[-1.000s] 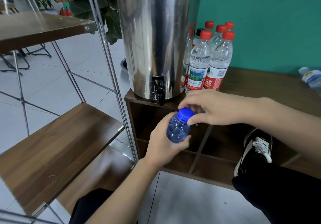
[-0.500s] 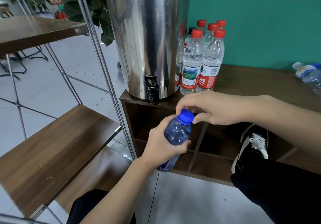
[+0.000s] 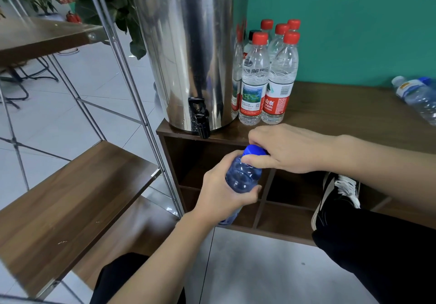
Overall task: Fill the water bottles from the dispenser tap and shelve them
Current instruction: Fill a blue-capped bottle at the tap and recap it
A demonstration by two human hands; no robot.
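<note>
Head view: blue translucent ribbed bottle (image 3: 243,178), tilted, smooth blue cap (image 3: 254,150). Left hand (image 3: 224,190) wraps its body; right hand (image 3: 285,148) pinches the cap.

— Where's the dispenser (image 3: 188,49)?
— On the tabletop (image 3: 342,112), at its 9 o'clock corner. Bottles (image 3: 264,77) stand just beside it at 3 o'clock.
— And the shelf rack (image 3: 70,197)?
— At 9 o'clock of the tabletop, beside it.
</note>
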